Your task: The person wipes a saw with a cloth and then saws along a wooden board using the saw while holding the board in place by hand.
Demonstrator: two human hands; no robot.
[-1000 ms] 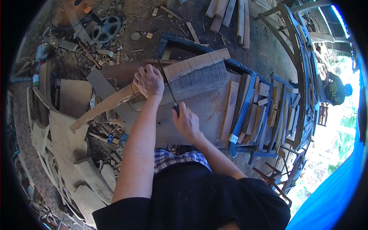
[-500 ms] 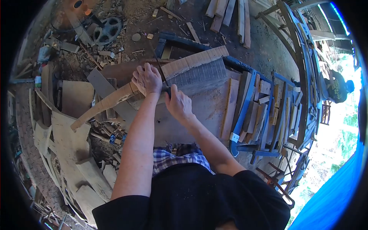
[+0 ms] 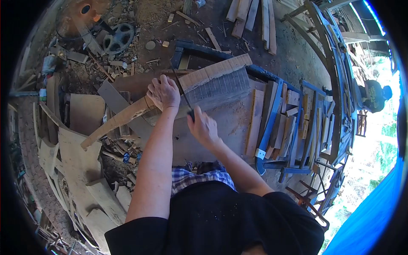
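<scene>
My right hand [image 3: 205, 129] is closed round the dark handle of a thin saw [image 3: 182, 88], whose blade slants up and left across a long curved wooden piece [image 3: 208, 75]. Just left of the blade, my left hand [image 3: 164, 93] grips the same piece from above with bent fingers. The piece runs from lower left to upper right, over a grey grooved wood block [image 3: 223, 87]. Beneath them is a brown board [image 3: 216, 131].
A second saw with a blue blade [image 3: 270, 123] lies right, by stacked wood offcuts [image 3: 292, 111]. A wheel [image 3: 119, 38] and scraps lie upper left, curved planks [image 3: 76, 157] at left. Another person [image 3: 374, 97] is at far right.
My right hand moved up and forward with the saw, then came partly back toward my body. My left hand has kept its grip on the wooden piece.
</scene>
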